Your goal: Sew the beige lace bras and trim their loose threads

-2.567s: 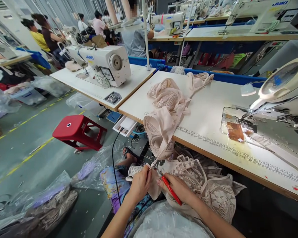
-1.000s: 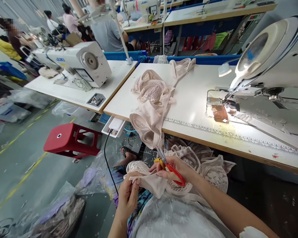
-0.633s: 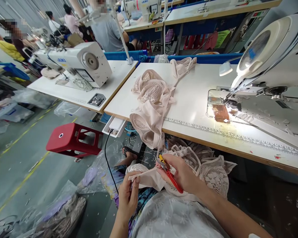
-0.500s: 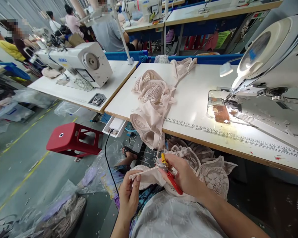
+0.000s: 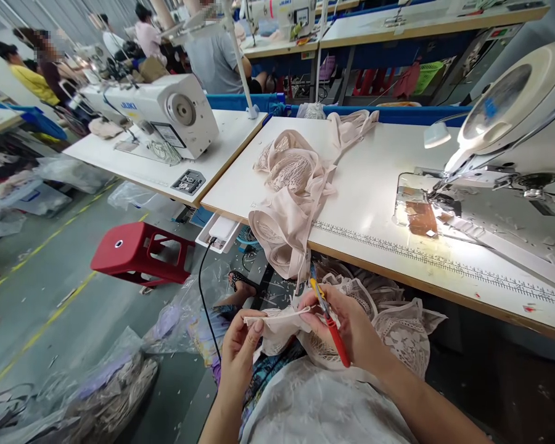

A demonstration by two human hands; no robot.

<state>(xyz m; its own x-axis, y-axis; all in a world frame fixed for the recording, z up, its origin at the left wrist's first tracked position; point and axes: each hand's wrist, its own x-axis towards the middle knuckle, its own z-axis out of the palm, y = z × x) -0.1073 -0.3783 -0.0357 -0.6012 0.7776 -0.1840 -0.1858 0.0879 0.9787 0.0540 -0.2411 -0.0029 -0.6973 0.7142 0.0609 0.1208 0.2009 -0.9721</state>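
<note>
My left hand (image 5: 243, 345) is closed, pinching the edge of a pale beige piece of bra fabric (image 5: 280, 330) between thumb and fingers. At the other end of that edge, my right hand (image 5: 345, 317) pinches the fabric with its fingertips. The same hand also grips red-and-yellow thread snips (image 5: 335, 336), which lie slanted across the palm with the yellow part up. Below and right of my hands, more beige lace bra pieces (image 5: 404, 333) rest on my lap. Further bra pieces (image 5: 287, 191) are heaped on the white table and hang over its front edge.
A lit sewing machine (image 5: 513, 148) stands at the right of the table (image 5: 365, 191). Another sewing machine (image 5: 166, 114) is on the left table. A red stool (image 5: 129, 253), a small white drawer (image 5: 219, 233) and a black cable (image 5: 202, 296) are at the left. Several people sit farther back.
The snips have turned away from the fabric into my right palm, their blades no longer at the cloth. My right fingertips now pinch the fabric edge, which is stretched between both hands. The view has shifted slightly.
</note>
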